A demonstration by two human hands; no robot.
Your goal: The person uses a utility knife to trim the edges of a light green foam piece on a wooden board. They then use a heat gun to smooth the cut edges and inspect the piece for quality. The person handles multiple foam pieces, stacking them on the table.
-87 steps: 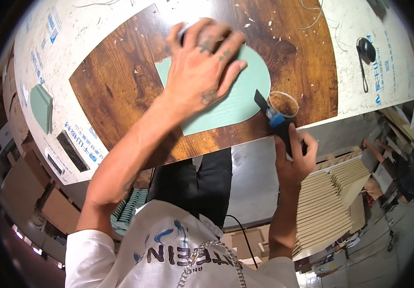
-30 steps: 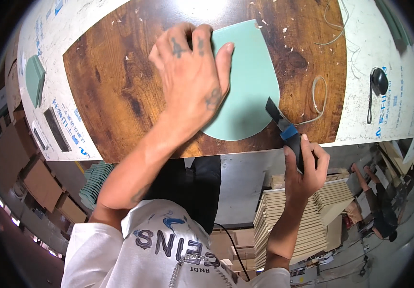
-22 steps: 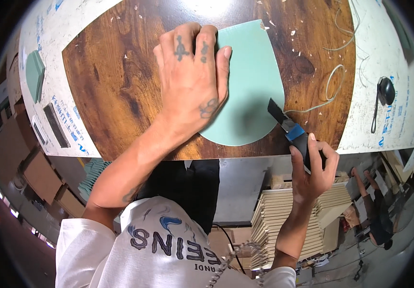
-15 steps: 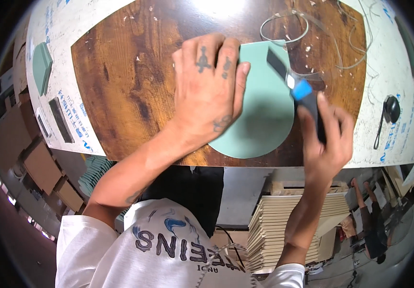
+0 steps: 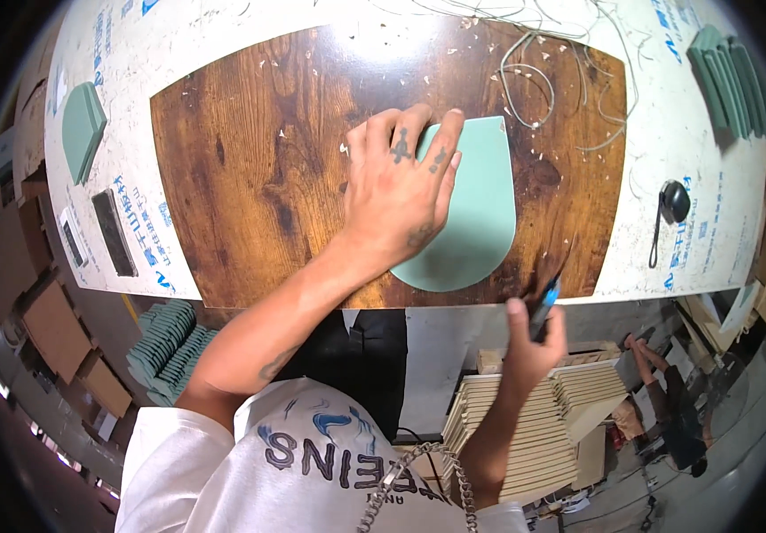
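Note:
A pale green panel (image 5: 480, 204), straight at its far edge and rounded at its near end, lies flat on the dark wood-grain board. Over its left side, my left hand (image 5: 400, 182) presses down with bent fingers, holding the panel. My right hand (image 5: 535, 342) is closed around the dark handle of a utility knife (image 5: 546, 302) with a blue part. Slightly blurred, the knife is near the table's front edge, its blade pointing away from me and apart from the panel.
Thin cut strips (image 5: 529, 84) and small scraps litter the far right of the wood-grain board (image 5: 250, 178). Green pieces (image 5: 734, 84) stand at the far right, others (image 5: 83, 133) at left. A black oval object (image 5: 674, 202) with a cord and a dark rectangular object (image 5: 114, 233) flank the board.
My right hand has drawn the knife off the panel, toward me and slightly left, down to the front edge. My left hand stays on the panel; the whole view has shifted somewhat.

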